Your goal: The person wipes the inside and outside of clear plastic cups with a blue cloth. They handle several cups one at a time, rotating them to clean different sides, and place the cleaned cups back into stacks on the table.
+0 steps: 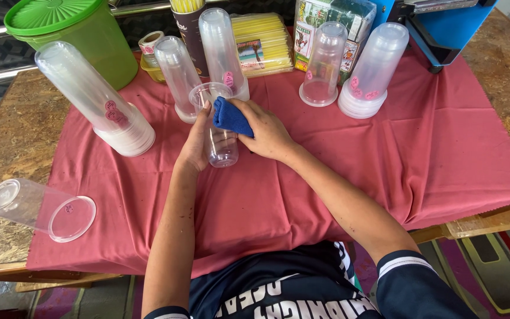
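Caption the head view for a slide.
Left hand holds a clear plastic cup while right hand presses a blue cloth against it.

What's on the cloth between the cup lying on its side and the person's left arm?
Nothing: the head view shows bare red cloth between lying cup and left arm.

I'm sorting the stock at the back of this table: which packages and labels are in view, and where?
Straw pack: back centre, flat clear bundle of yellow straws, small colourful label.
Printed packet: back right of centre, clear bag, green-and-white card.
Tape roll: back left, beside the green tub, white, round.
Pink stickers: on the cup stacks.
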